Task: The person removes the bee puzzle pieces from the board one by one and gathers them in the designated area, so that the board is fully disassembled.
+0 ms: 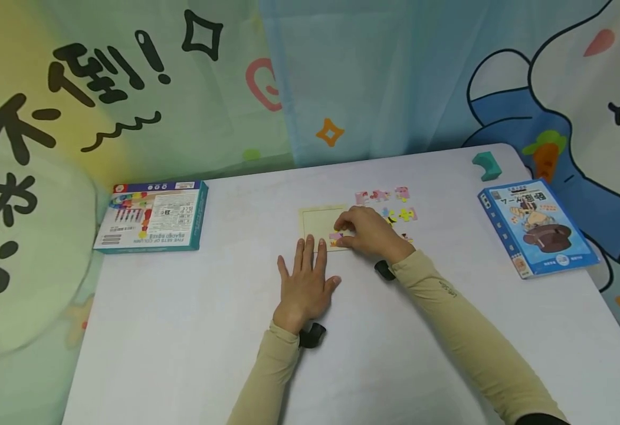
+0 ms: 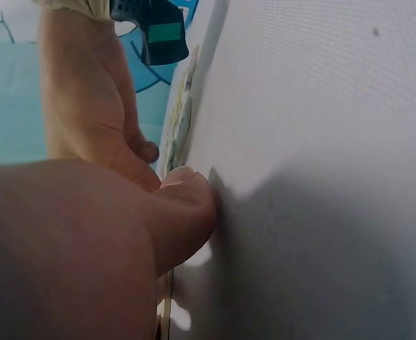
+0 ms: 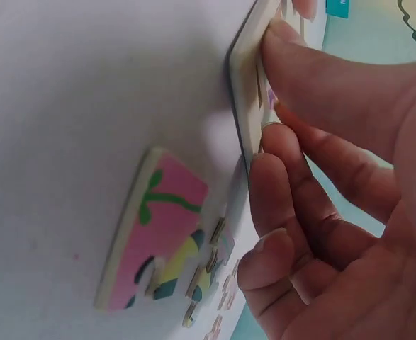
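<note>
A pale jigsaw tray [image 1: 315, 221] lies on the white table. My left hand [image 1: 304, 287] rests flat with its fingers spread, fingertips at the tray's near left edge. Over the tray's right side, my right hand [image 1: 368, 231] bends its thumb and fingers around a small pink and purple puzzle piece [image 1: 335, 237] at the lower edge; the fingers partly hide it, and a purple bit [image 3: 271, 98] shows between them up close. Loose puzzle pieces [image 1: 406, 214] lie to the right of the tray. One pink piece with a green stem [image 3: 166, 205] is near the right hand.
A boxed set [image 1: 150, 217] with a teal side lies at the back left. On the right is a blue box [image 1: 543, 230] with a brown picture, and behind it a teal curved block [image 1: 487, 166]. A printed cloth [image 1: 357, 71] hangs behind the table.
</note>
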{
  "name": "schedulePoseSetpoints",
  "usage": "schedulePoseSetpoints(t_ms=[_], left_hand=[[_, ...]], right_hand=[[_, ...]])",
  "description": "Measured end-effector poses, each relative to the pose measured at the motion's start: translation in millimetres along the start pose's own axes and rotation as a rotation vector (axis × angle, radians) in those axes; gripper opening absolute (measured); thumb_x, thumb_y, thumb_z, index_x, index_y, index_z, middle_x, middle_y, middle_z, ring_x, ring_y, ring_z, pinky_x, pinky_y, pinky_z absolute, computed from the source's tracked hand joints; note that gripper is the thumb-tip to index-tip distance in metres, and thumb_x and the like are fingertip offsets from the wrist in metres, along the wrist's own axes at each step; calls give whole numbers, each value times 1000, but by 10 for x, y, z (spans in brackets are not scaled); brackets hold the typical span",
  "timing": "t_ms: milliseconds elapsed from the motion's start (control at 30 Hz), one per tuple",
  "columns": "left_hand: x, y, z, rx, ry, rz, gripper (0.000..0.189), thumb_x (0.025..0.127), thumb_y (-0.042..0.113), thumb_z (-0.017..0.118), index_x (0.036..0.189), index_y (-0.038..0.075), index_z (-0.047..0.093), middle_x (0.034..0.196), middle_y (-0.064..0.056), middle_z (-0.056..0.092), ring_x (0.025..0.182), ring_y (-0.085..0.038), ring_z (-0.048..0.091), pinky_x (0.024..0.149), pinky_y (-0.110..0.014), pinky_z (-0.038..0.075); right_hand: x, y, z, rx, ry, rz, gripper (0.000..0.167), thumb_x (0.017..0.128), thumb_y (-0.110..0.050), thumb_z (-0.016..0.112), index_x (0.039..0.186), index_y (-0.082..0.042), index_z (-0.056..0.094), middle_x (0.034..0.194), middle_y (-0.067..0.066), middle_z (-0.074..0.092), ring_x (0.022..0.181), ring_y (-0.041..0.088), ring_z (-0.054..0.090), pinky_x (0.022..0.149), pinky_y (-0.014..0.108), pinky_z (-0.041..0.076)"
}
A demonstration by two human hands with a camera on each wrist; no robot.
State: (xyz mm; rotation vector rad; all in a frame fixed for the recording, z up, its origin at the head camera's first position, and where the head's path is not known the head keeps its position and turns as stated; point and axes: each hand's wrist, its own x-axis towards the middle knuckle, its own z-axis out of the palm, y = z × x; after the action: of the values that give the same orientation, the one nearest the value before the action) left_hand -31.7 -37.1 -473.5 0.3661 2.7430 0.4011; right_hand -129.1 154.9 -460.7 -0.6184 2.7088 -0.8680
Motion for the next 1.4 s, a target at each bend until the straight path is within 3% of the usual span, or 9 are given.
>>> schedulePoseSetpoints(t_ms=[433,600,967,1400], left_hand=[[6,-14,15,-20,-6,2,80,109,50,49,172,16,14,180,-11,2,167,-31,-2,125,-75,4],[-12,-2,5,-21,-6,1,80,109,51,49,172,17,14,181,-10,2,168,-30,-2,125,-75,5],[25,-41,26,-46,-29,-6,80,110,50,48,173,18,10,180,-8,-5,167,-27,-8,126,-74,0],[35,-38,36,-50,-18,-6,81,110,51,48,173,17,9,180,-9,-4,167,-28,-7,126,-74,0]], right_hand=[[-48,-51,28,48,-21,31,31,93,-12,83,118,-5,67,105,8,71,98,24,67,90,44,55],[-84,-42,42,31,-18,-11,38,91,-15,86,123,-4,67,109,10,71,100,25,66,91,44,55],[-93,-38,71,38,73,-114,39,87,-10,88,122,0,72,109,13,74,94,25,69,86,43,58],[-241,193,-93,144,159,-64,42,85,-9,89,125,-4,76,110,11,78,93,24,71,84,44,58]])
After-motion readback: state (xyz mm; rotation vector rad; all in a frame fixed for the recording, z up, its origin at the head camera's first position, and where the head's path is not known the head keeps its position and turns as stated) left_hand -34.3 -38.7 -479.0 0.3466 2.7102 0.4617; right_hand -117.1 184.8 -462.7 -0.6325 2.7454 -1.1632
